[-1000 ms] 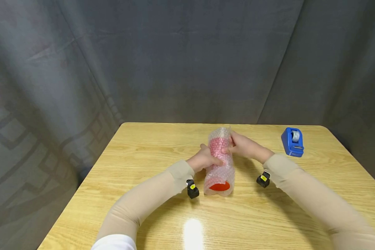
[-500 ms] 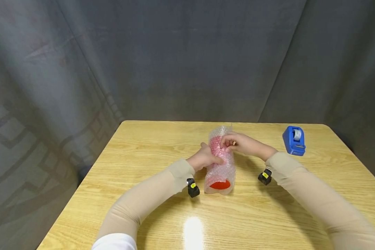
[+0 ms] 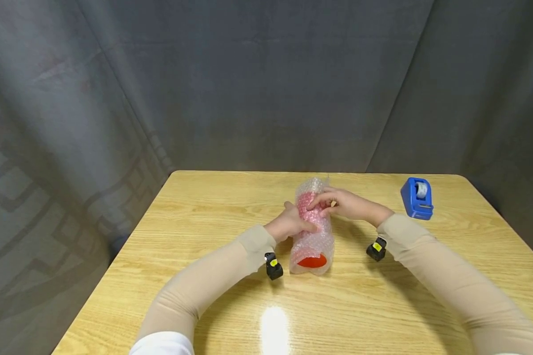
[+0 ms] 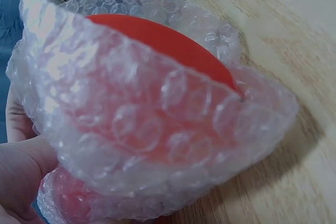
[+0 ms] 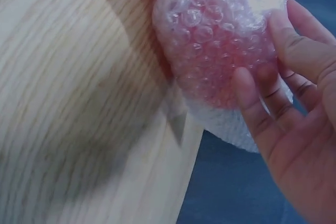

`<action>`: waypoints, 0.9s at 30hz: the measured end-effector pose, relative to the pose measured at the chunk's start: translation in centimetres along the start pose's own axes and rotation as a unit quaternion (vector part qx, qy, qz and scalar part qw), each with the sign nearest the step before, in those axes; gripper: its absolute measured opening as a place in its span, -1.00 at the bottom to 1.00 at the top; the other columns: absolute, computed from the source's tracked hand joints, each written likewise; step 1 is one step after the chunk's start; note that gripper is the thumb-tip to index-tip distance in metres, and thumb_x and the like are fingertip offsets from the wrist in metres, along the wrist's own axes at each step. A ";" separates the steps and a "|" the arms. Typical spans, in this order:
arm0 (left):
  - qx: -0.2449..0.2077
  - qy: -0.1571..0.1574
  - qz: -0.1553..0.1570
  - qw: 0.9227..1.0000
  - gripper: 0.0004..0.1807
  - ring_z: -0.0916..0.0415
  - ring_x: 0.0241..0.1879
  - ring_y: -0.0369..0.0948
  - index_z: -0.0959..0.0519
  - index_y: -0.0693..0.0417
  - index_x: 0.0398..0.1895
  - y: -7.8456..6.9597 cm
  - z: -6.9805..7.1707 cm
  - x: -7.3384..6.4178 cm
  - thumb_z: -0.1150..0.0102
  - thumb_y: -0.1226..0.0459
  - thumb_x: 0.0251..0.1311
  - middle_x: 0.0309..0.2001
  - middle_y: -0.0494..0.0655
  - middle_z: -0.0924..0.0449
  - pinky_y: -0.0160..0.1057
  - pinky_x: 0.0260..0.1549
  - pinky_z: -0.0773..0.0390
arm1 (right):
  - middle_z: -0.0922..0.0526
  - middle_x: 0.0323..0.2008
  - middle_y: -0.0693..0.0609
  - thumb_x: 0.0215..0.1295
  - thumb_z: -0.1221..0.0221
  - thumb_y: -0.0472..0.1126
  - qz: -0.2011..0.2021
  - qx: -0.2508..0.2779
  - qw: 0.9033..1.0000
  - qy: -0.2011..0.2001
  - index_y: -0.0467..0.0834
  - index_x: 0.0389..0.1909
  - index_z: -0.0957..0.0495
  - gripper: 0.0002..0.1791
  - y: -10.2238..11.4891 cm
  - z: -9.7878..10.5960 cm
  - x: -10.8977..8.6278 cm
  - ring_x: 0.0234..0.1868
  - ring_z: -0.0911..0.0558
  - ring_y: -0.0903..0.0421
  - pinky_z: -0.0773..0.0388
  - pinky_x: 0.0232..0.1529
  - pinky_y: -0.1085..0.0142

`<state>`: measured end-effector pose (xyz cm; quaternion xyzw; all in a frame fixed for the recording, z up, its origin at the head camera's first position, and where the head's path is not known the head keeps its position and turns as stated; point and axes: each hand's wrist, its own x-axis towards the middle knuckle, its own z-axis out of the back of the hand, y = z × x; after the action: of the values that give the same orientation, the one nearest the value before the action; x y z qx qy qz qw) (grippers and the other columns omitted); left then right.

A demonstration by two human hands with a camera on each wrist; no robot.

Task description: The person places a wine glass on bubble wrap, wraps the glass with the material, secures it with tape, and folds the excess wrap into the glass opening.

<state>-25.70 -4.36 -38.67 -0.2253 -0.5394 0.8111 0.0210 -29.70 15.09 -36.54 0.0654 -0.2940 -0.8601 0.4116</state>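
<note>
A red, roughly cylindrical object [image 3: 313, 261] lies inside a sleeve of clear bubble wrap [image 3: 316, 242] at mid-table, its kind hidden by the wrap. Its bare red end shows through the near opening, also in the left wrist view. My left hand [image 3: 289, 225] grips the bundle from the left, thumb across the top. From the right, my right hand [image 3: 343, 204] touches the upper side of the wrap with its fingertips; in the right wrist view the thumb and fingers are spread over the pink-looking film. Loose wrap stretches past the bundle's far end.
A blue tape dispenser [image 3: 417, 199] with a roll of tape stands at the back right of the wooden table [image 3: 213, 207]. A grey curtain [image 3: 266, 98] hangs behind the table's far edge.
My right hand has shifted from gripping the bundle's right side to laying its fingertips on the top of the wrap. My left hand keeps its hold, and the bundle stays in place.
</note>
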 end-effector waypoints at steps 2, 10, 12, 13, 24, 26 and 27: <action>0.001 0.000 0.000 1.000 0.30 -0.27 0.27 0.05 0.47 0.32 0.47 -0.1 0.0 0.0 -0.43 0.34 0.01 0.49 0.33 0.20 -0.02 0.28 -0.35 | -0.54 -0.20 0.01 0.14 -0.28 -0.35 -0.008 -0.004 1.000 0.006 -0.09 -0.08 -0.66 -0.70 0.2 0.2 0.1 -0.17 -0.48 0.08 -0.52 -0.11 0.19; 0.007 -0.002 -0.009 1.000 0.29 -0.33 0.20 0.03 0.44 0.38 0.46 -0.1 -0.2 -0.1 -0.44 0.33 -0.01 0.45 0.35 0.09 -0.08 0.18 -0.47 | -0.55 -0.11 -0.01 0.00 -0.38 -0.34 0.023 -0.097 0.995 0.023 -0.06 -0.16 -0.72 -0.69 1.4 0.9 0.7 -0.05 -0.49 0.03 -0.52 0.04 0.07; 0.009 -0.004 -0.008 1.000 0.29 -0.33 0.20 0.02 0.44 0.39 0.45 0.0 -0.3 -0.1 -0.44 0.31 -0.02 0.45 0.35 0.07 -0.08 0.19 -0.46 | -0.59 -0.10 0.01 -0.04 -0.41 -0.34 0.061 -0.153 0.986 0.007 -0.07 -0.22 -0.73 -0.70 1.8 0.8 0.8 -0.01 -0.50 0.02 -0.52 0.08 0.06; 0.008 -0.004 -0.008 1.000 0.29 -0.31 0.21 0.02 0.44 0.39 0.45 0.0 -0.2 -0.2 -0.44 0.31 -0.01 0.46 0.35 0.12 -0.08 0.20 -0.45 | -0.62 -0.11 0.02 -0.05 -0.41 -0.35 0.079 -0.176 0.981 0.000 -0.07 -0.24 -0.73 -0.71 1.9 0.7 0.8 0.00 -0.51 0.01 -0.53 0.10 0.06; -0.014 0.006 -0.015 1.000 0.28 -0.28 0.24 0.02 0.47 0.38 0.45 0.0 0.0 -0.1 -0.41 0.35 0.02 0.50 0.32 0.41 -0.09 0.26 -0.38 | -0.74 -0.25 0.11 -0.01 -0.38 -0.40 0.136 -0.241 0.960 -0.033 -0.05 -0.25 -0.74 -0.72 2.0 0.2 0.8 -0.10 -0.66 0.08 -0.62 -0.01 0.20; -0.017 0.009 -0.014 1.000 0.29 -0.30 0.23 0.00 0.49 0.37 0.45 0.0 0.0 -0.1 -0.41 0.35 0.02 0.50 0.32 0.42 -0.11 0.26 -0.39 | -0.74 -0.25 0.11 0.00 -0.37 -0.40 0.164 -0.282 0.945 -0.033 -0.05 -0.26 -0.73 -0.73 2.2 0.1 0.8 -0.11 -0.66 0.09 -0.62 -0.01 0.20; -0.020 0.009 -0.014 1.000 0.29 -0.31 0.22 0.00 0.50 0.38 0.45 0.0 0.0 -0.1 -0.41 0.35 0.02 0.50 0.32 0.42 -0.11 0.25 -0.40 | -0.74 -0.25 0.10 0.00 -0.36 -0.39 0.179 -0.303 0.935 -0.035 -0.06 -0.26 -0.73 -0.74 2.4 0.0 0.8 -0.12 -0.66 0.09 -0.61 0.00 0.19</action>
<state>-25.62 -4.43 -38.64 -0.2257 -0.5581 0.7978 0.0327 -28.63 13.36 -35.08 -0.1461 -0.0399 -0.8222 0.5486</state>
